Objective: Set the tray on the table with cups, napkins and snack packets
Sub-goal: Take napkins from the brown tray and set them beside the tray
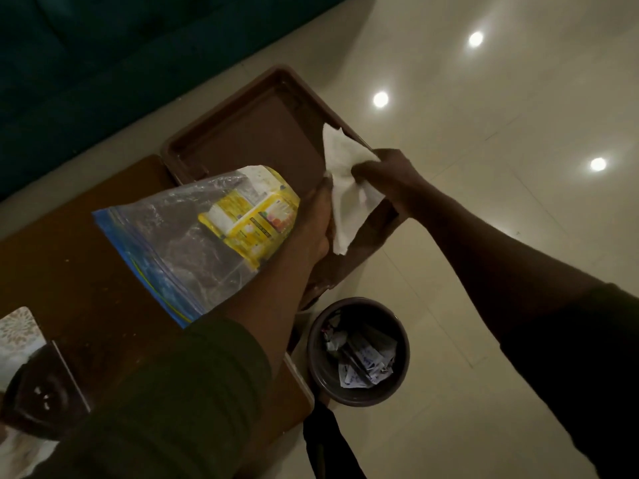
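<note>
Right hand [383,171] fingers pinching white napkin [342,178] over brown tray [242,133]. Left hand [316,223] gripping clear zip bag [179,243] holding yellow snack packets [256,219]. Tray lying empty on bench [86,271], overhanging edge. Bin [358,352] on floor holding crumpled wrappers.

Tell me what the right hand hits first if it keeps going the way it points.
The right hand, gripping the napkin, points leftward across the tray. Going straight on, it would probably meet the left hand first, which holds the bag beside the napkin, though depth between them is hard to judge.
</note>
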Tool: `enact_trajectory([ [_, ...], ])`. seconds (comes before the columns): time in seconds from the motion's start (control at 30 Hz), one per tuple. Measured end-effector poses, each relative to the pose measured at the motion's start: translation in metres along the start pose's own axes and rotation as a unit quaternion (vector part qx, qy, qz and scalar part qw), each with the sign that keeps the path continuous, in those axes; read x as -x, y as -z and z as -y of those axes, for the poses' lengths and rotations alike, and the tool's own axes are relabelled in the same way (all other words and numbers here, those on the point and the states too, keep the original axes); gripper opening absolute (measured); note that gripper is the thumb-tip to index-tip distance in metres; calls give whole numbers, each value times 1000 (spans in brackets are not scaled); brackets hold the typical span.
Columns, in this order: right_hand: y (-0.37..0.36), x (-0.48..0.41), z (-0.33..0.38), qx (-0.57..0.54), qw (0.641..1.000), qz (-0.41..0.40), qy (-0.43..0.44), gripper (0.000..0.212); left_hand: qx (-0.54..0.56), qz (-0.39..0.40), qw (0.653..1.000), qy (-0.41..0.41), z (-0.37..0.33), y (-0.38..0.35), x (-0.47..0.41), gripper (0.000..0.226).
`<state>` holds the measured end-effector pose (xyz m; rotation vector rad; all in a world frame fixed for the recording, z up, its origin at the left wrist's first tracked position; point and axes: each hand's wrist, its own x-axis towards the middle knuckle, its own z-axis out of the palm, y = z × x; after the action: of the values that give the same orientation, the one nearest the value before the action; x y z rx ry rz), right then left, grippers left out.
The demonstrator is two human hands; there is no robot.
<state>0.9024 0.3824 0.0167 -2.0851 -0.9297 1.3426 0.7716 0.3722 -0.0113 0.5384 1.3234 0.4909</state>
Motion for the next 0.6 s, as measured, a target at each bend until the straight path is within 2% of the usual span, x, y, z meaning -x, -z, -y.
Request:
enact_trajectory([
  [0.1, -10, 15, 18, -46, 997, 52, 40, 37, 58, -4, 998, -32, -14, 13, 5, 61],
  [0.17, -27, 25, 28, 13, 994, 78, 78, 37, 103, -9, 993, -63, -24, 24, 11, 64],
  [0.27, -56, 40, 42, 85, 987, 26, 130, 37, 108, -15, 992, -63, -37, 47, 27, 62],
  [0.37, -77, 57, 59, 67, 978, -13, 197, 21, 130, -13, 988, -80, -48, 88, 40, 51],
  [0.4, -86, 62, 65, 67, 976, 0, 209, 13, 142, -13, 985, -97, -54, 106, 46, 47],
  [0.5, -128, 80, 82, 52, 978, 79, 186, 15, 217, 13, 967, -130, -67, 155, 67, 22],
  [0.6, -179, 103, 96, -31, 978, 121, 165, 14, 315, 30, 936, -153, -70, 201, 84, 10],
])
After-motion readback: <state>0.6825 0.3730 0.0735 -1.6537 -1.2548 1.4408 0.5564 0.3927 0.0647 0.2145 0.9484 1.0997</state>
